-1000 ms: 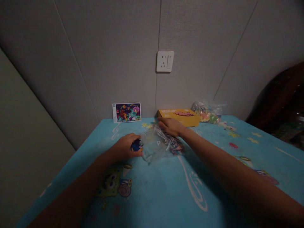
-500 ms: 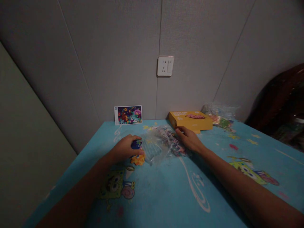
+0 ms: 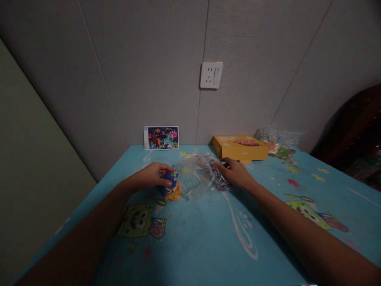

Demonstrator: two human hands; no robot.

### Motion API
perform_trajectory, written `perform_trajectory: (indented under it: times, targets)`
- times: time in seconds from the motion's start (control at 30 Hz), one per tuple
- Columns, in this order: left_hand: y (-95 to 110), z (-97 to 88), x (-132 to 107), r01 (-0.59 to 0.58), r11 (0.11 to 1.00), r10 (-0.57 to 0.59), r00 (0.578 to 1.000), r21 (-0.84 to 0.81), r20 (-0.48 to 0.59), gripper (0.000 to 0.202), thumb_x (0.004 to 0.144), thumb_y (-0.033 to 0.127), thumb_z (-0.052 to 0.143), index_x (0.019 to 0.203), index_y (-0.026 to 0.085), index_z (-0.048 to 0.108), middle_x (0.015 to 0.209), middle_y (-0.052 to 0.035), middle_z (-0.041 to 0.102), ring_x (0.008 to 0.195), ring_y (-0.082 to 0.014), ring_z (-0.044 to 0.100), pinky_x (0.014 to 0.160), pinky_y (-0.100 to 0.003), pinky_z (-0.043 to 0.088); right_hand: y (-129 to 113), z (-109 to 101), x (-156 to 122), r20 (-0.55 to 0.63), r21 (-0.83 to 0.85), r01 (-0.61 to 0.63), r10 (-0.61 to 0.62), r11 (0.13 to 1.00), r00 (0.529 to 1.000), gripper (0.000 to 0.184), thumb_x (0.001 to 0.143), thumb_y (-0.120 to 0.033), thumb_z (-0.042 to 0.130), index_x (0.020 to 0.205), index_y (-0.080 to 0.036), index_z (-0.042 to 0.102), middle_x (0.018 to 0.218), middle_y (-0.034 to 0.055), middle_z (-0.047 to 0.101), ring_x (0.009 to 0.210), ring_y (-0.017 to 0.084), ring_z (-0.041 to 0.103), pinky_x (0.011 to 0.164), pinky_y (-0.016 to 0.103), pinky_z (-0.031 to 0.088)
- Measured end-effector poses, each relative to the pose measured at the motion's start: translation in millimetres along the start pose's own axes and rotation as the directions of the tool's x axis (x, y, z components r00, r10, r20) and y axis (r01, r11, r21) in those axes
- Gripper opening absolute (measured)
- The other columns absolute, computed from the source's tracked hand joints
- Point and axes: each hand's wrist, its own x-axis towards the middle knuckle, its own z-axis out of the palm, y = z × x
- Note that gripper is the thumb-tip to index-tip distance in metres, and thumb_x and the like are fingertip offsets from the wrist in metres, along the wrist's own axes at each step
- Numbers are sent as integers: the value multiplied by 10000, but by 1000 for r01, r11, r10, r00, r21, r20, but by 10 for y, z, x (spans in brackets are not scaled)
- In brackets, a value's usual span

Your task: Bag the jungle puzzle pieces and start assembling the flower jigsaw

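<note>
My left hand [image 3: 153, 175] is left of the middle of the table, thumb and fingers closed on a small dark blue and orange printed piece [image 3: 170, 191] with a wavy edge. Just right of it lies a crinkled clear plastic bag [image 3: 190, 178]. Small multicoloured pieces [image 3: 218, 176], too fine to make out, show through the bag's right part. My right hand [image 3: 235, 171] grips that side of the bag between thumb and fingers; some fingertips are hidden.
A colourful picture card [image 3: 162, 138] leans against the wall at the back. A yellow box [image 3: 242, 147] stands behind my right hand, with another filled clear bag [image 3: 278, 141] beside it. A blue cartoon-print cloth [image 3: 202, 238] covers the table. A wall socket [image 3: 211, 75] is above.
The view has tilted and shifted slightly. My left fingers have changed their hold, and more of the blue and orange piece shows. My right thumb has moved further onto the bag.
</note>
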Motion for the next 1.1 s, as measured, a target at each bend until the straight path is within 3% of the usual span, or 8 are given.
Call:
perform_trajectory:
  times: [0.1,0.17,0.3,0.4,0.53,0.67,0.93,1.1]
  targets:
    - [-4,-5,-7,54,980,-44,997,-190,56,417,582,348,775,919,124,674,952,-89,734,851,-235,681,757,-314,520,19,2,15,-5,2,7,-7,1000,1000,522,912,-520,483,1220,-117,607,997,130,734,855,222,687,712,263,461]
    - [-8,-20,-13,57,970,-55,998,-237,14,349,591,359,772,815,123,644,825,-67,724,714,-192,663,664,-284,504,26,5,23,-14,-10,17,-17,1000,1000,508,912,-507,493,1208,-114,618,970,125,736,848,217,683,697,255,448]
    - [-28,-61,-18,46,989,-65,988,-138,-137,328,620,409,758,688,143,578,528,35,546,471,-109,494,474,-229,378,49,7,58,-8,-11,33,-33,999,999,403,905,-437,530,1113,-121,670,854,91,735,768,193,662,627,242,405]
    - [-27,-56,-26,67,995,-78,985,-80,-156,341,641,434,741,633,151,550,473,63,450,434,-90,420,450,-225,345,102,-26,106,-7,-36,36,-36,999,999,251,885,-308,548,946,-131,715,820,76,728,731,179,641,597,239,378]
    - [15,7,-42,84,984,-98,992,-160,-78,329,627,410,761,717,156,573,638,14,613,552,-125,545,488,-222,396,217,-118,168,-56,-114,-25,19,993,998,195,822,-175,557,900,-118,727,875,97,735,788,194,646,625,239,385]
    - [9,33,-35,104,967,-107,994,-232,2,344,606,318,782,874,162,634,885,-39,710,772,-181,651,588,-234,468,276,-200,181,-94,-164,-103,89,981,992,231,794,-147,552,928,-114,736,912,117,737,827,216,654,637,247,388]
    - [-100,-27,7,72,967,-75,997,-243,0,407,588,229,777,969,154,656,903,-50,732,794,-195,675,613,-245,468,235,-218,150,-93,-176,-128,113,976,989,261,797,-182,550,951,-105,746,939,146,738,860,236,664,651,250,397]
    - [-54,-16,8,6,937,-29,998,-349,-62,391,609,208,787,966,133,645,961,-80,724,855,-205,679,724,-291,516,259,-205,163,-89,-186,-122,107,975,990,287,820,-234,540,974,-109,748,928,151,741,861,246,669,656,253,410]
